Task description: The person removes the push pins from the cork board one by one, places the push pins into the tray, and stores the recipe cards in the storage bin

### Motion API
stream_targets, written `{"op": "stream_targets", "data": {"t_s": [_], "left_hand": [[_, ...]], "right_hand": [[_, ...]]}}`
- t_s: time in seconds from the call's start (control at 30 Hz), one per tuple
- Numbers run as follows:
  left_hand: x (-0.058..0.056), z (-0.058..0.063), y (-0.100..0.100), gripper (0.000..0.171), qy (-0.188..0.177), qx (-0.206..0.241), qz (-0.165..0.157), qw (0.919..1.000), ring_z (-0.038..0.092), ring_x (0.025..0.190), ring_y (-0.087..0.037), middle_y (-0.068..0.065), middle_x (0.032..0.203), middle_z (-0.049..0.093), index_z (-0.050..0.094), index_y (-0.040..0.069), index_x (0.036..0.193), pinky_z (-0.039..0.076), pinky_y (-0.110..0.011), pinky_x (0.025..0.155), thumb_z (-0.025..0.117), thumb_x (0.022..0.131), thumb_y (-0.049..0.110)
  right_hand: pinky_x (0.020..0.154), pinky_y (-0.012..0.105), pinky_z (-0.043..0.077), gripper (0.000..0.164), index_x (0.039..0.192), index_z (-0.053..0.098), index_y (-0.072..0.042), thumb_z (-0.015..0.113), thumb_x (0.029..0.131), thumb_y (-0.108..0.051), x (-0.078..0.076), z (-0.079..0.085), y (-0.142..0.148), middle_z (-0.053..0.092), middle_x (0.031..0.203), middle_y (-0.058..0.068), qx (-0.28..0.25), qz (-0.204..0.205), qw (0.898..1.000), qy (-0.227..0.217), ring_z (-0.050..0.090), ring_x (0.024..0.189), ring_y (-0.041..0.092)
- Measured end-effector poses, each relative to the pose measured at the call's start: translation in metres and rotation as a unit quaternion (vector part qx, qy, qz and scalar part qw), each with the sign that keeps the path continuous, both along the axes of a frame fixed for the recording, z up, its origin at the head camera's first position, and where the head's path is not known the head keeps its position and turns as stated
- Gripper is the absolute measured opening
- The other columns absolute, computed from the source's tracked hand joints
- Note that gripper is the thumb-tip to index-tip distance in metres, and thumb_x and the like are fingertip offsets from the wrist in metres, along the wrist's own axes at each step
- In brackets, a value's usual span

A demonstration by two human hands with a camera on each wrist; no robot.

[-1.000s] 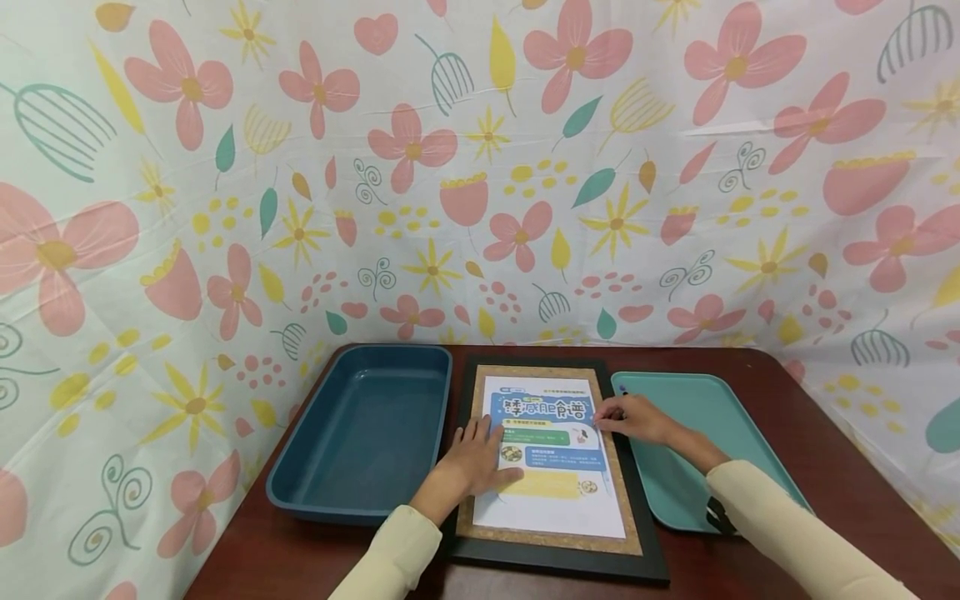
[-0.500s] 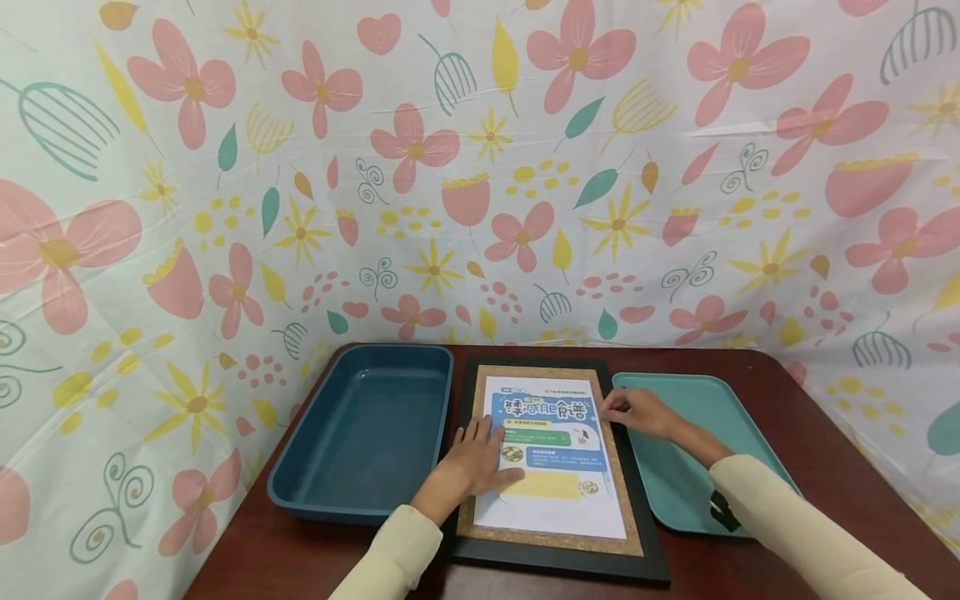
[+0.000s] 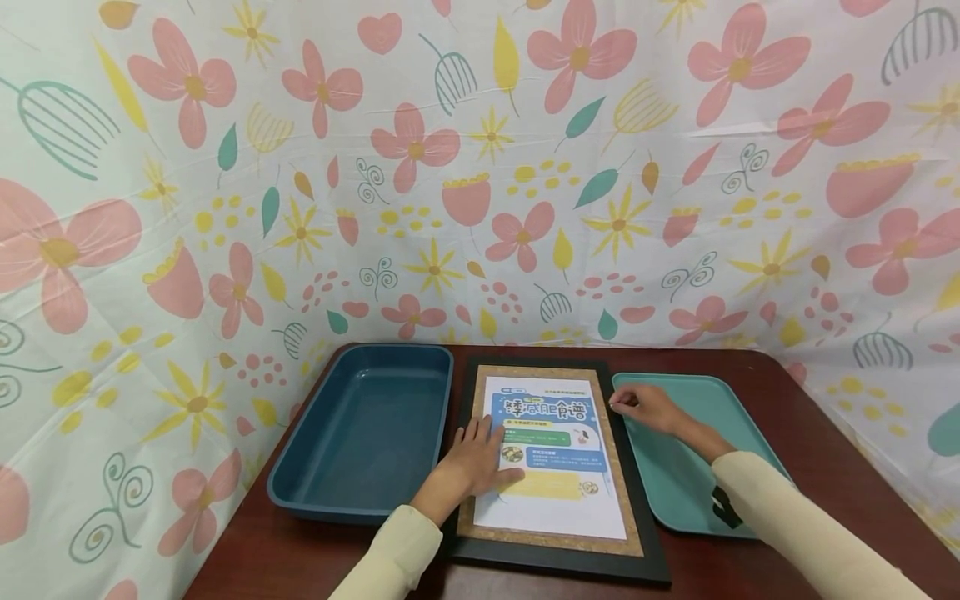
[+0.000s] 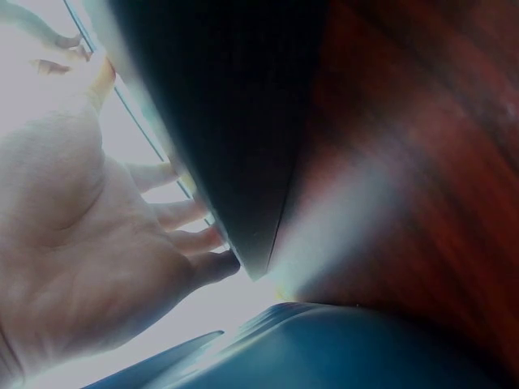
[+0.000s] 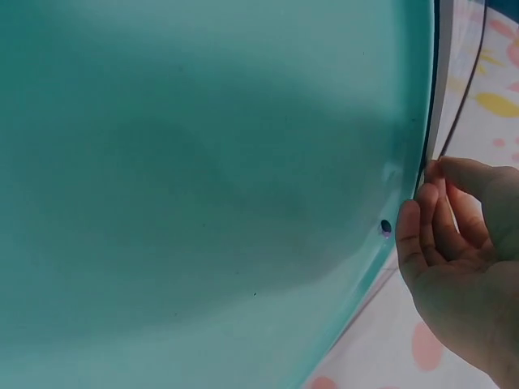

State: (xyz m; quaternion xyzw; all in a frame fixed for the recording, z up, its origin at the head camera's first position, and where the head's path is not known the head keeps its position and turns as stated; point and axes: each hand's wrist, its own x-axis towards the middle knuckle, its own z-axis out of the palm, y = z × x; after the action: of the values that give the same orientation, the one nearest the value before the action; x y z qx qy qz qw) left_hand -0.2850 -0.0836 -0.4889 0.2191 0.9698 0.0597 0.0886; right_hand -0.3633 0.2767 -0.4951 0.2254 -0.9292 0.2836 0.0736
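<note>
A printed sheet of paper [image 3: 551, 517] with Chinese writing lies on a cork board [image 3: 630, 542] in a black frame [image 3: 570, 562]. My left hand [image 3: 474, 460] rests flat on the sheet's left side, fingers spread. In the left wrist view, the left hand [image 4: 97, 219] lies along the frame's edge. My right hand [image 3: 651, 412] is over the frame's right edge and the teal tray [image 3: 682, 467], thumb and fingertips pinched together on a tiny pale thing, too small to make out. In the right wrist view, the right hand [image 5: 470, 259] is beside a small dark purple piece [image 5: 386, 228] at the tray's rim.
A deep blue bin [image 3: 360, 433] stands left of the frame on the dark red-brown table [image 3: 247, 533]. A floral cloth [image 3: 480, 208] hangs behind and at the sides. A black strap [image 3: 724, 507] shows by the right sleeve.
My right hand has moved slightly right and up, from the sheet's right edge to over the frame's edge and tray. My left hand has kept its place on the sheet.
</note>
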Motion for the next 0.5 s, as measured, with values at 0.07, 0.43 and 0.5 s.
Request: {"op": "stream_targets", "data": {"t_s": [0.07,0.43,0.5], "left_hand": [[0.0,0.0,0.0,0.089,-0.001,-0.001,0.0,1.0,0.02,0.157,-0.036,-0.016,0.171,0.019,0.029,0.011,0.164,0.024,-0.056,0.123,0.054,0.1,0.067],[0.001,0.001,-0.001,0.089,0.002,0.002,0.001,1.0,0.021,0.156,-0.036,-0.017,0.17,0.021,0.03,0.01,0.164,0.025,-0.056,0.123,0.055,0.099,0.066],[0.001,0.001,-0.001,0.089,0.003,0.004,0.0,1.0,0.022,0.156,-0.036,-0.017,0.17,0.021,0.03,0.01,0.164,0.025,-0.056,0.123,0.055,0.099,0.066]], "right_hand": [[0.067,0.031,0.053,0.006,0.094,0.073,0.0,0.073,0.097,-0.006,-0.002,-0.001,0.002,0.069,0.085,0.003,0.002,-0.003,1.0,0.006,0.063,0.077,0.015],[0.067,0.034,0.054,0.006,0.096,0.073,0.001,0.071,0.097,-0.004,-0.011,-0.004,0.014,0.071,0.087,0.007,0.008,-0.021,1.0,0.005,0.066,0.078,0.022],[0.067,0.035,0.055,0.006,0.097,0.073,0.003,0.071,0.097,-0.004,-0.011,-0.003,0.017,0.072,0.088,0.009,0.013,-0.024,1.0,0.004,0.067,0.079,0.023]]}}
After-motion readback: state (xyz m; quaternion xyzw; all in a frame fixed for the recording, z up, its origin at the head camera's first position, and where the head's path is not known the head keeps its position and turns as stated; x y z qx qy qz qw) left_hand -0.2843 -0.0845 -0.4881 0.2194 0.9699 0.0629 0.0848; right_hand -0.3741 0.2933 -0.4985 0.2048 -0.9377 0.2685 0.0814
